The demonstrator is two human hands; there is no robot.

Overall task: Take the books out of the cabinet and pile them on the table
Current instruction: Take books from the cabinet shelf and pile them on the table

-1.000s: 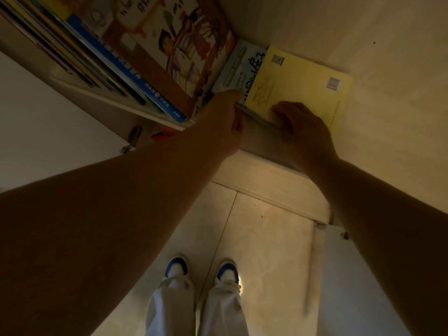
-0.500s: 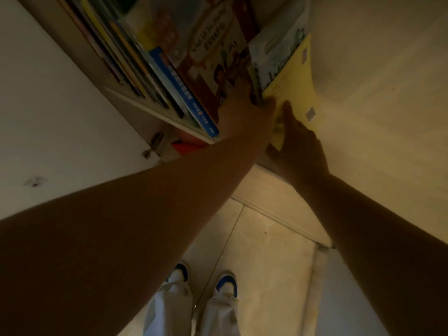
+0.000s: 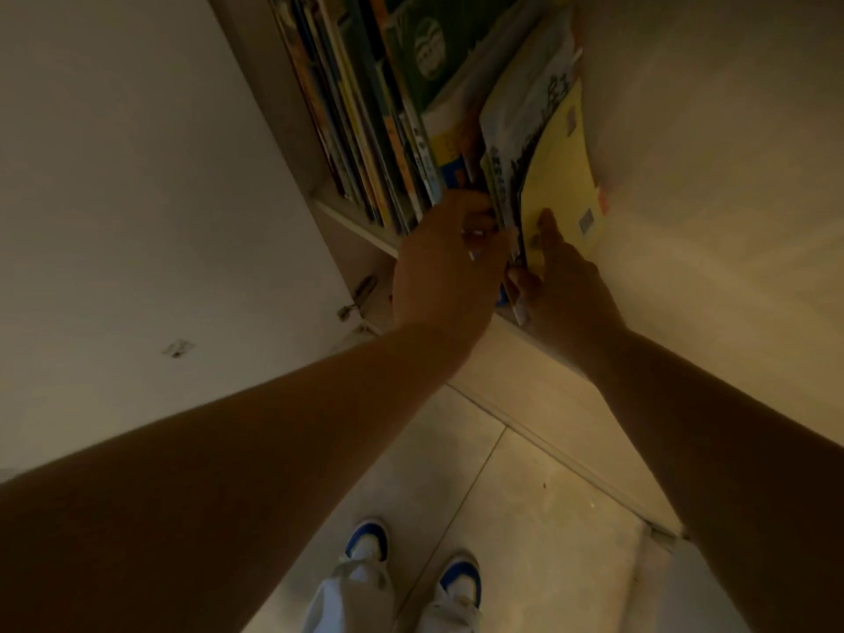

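Yellow book (image 3: 559,175) leans on the cabinet wall (image 3: 685,130), right hand (image 3: 566,290) flat against it, while left hand (image 3: 438,267) fingers pinch neighbouring spines, probably to lift several together.

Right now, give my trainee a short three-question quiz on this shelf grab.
1. True or false: the yellow book stands at the right end of the row, next to the cabinet wall.
2. Which hand has its fingers laid on the yellow cover? A) left hand B) right hand
3. Fill in: the book with a round white emblem on its cover is ____.

Key: 1 true; 2 B; 3 green.
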